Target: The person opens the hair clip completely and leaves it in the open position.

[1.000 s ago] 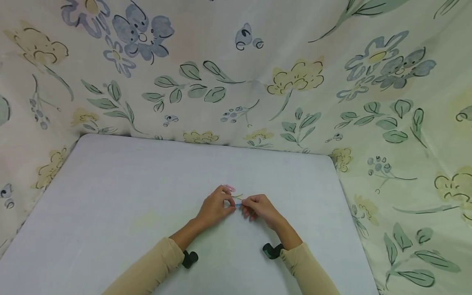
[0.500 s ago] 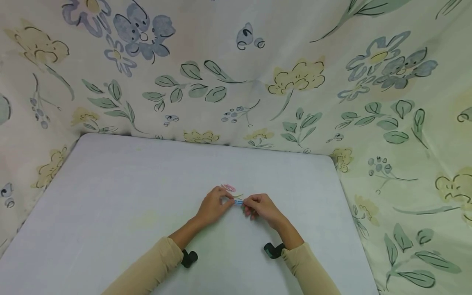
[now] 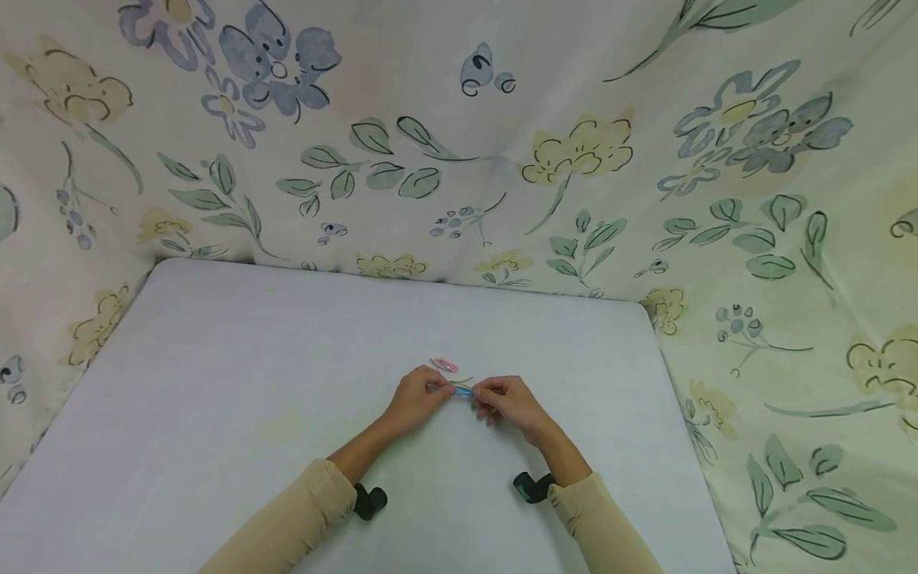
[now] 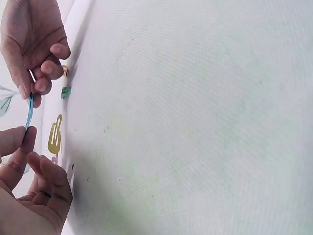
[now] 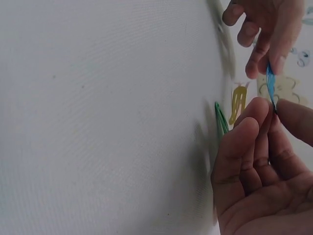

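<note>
We find a slim, glossy blue clip (image 5: pixel 271 84) over the finely textured tabletop (image 4: pixel 195 107), its ends pinched by the left hand (image 3: pixel 417 399) and the right hand (image 3: pixel 513 402); nearby lies a slotted olive clip (image 4: pixel 54 146).

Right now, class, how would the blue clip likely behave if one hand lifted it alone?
The blue clip is probably fairly stiff: it spans the gap between left hand and right hand with only a slight bend. It is likely light, being thin and narrow. Its shiny surface might make it slippery.
</note>
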`<state>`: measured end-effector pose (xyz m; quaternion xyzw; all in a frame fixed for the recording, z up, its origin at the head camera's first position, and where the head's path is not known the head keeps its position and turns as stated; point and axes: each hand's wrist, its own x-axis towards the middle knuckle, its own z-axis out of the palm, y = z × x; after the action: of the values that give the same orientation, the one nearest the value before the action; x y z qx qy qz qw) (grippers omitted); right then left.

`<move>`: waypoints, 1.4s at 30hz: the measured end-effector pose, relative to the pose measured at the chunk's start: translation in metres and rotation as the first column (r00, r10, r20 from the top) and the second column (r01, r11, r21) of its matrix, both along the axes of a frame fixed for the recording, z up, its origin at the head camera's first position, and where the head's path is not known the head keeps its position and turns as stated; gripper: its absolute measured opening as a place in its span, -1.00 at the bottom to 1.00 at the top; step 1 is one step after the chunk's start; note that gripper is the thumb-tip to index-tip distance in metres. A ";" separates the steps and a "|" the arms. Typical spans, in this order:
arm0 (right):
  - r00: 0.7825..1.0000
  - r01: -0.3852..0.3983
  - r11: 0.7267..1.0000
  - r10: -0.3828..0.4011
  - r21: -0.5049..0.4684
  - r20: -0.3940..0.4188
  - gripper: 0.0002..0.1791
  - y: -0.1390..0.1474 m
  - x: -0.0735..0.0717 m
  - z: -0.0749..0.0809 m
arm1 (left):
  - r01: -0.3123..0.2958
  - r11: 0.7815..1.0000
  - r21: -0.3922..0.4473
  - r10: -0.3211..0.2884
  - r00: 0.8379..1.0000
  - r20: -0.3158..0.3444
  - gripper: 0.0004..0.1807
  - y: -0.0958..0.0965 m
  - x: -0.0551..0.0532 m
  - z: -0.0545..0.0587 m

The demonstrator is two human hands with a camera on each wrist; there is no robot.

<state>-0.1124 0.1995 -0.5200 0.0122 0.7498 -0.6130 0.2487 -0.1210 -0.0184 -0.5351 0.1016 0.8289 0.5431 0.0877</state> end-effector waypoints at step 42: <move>0.996 -0.089 0.978 0.085 -0.190 -0.028 -0.62 0.008 -0.004 -0.007 | 0.021 0.957 0.289 -0.123 0.932 0.340 -0.75 -0.003 0.000 0.005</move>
<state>-0.1163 0.2070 -0.5271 -0.0507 0.6898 -0.6707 0.2680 -0.1212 -0.0214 -0.5302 0.0442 0.7098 0.6607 0.2403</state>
